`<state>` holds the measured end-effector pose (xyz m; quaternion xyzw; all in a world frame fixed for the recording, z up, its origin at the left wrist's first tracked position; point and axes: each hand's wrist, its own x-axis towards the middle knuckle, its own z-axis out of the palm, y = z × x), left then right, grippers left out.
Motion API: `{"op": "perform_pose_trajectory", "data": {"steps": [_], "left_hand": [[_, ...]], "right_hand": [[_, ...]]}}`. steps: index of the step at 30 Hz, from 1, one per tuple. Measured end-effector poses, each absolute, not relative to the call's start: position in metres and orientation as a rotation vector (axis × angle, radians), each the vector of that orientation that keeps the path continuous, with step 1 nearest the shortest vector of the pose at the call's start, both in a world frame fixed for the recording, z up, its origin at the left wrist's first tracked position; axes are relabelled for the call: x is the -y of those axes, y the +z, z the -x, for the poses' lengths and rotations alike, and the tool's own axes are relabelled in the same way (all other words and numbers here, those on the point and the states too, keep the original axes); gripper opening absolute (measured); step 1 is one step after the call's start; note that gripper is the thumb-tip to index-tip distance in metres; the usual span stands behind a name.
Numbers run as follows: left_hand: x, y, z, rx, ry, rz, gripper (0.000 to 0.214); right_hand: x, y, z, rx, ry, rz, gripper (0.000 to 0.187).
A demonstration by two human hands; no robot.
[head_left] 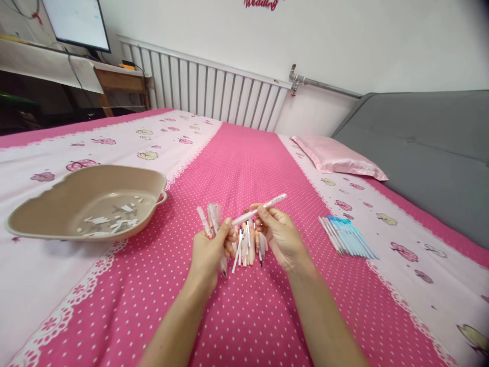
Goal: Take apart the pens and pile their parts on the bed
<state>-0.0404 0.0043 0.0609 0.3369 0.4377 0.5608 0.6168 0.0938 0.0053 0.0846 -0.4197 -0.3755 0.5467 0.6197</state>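
Observation:
My left hand is closed around a bunch of pink-and-white pens whose ends stick up above the fist. My right hand pinches one pink-and-white pen that slants up to the right, with its near end touching my left fingers. More pens hang down between the two hands, above the pink dotted bedspread.
A beige scalloped tray holding several small white pieces lies at the left on the bed. A row of light blue pens lies to the right. Further back are a pink pillow, a grey headboard and a white radiator.

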Motion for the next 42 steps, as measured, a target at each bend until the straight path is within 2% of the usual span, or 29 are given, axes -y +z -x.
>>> {"op": "perform_pose_trajectory", "data": {"steps": [7, 11, 16, 26, 34, 42], "left_hand": [[-0.0044, 0.0656, 0.0413, -0.991, 1.332, -0.821, 0.044], [-0.0025, 0.0656, 0.0398, -1.025, 1.361, -0.891, 0.031], [-0.0011, 0.0638, 0.0405, -0.999, 1.318, -0.842, 0.029], [-0.0040, 0.0670, 0.0406, -0.991, 1.342, -0.745, 0.046], [-0.0018, 0.0609, 0.0406, -0.939, 1.329, -0.823, 0.027], [-0.0035, 0.0639, 0.0390, -0.978, 1.285, -0.731, 0.034]], "right_hand": [[-0.0071, 0.0824, -0.0937, 0.827, 1.240, 0.938, 0.024], [-0.0062, 0.0824, -0.0915, 0.837, 1.249, 0.954, 0.024], [-0.0046, 0.0833, -0.0909, 0.838, 1.264, 0.955, 0.025], [-0.0060, 0.0826, -0.0913, 0.828, 1.248, 0.934, 0.023], [-0.0046, 0.0834, -0.0897, 0.834, 1.267, 0.954, 0.024], [-0.0031, 0.0850, -0.0869, 0.828, 1.258, 0.959, 0.023]]}}
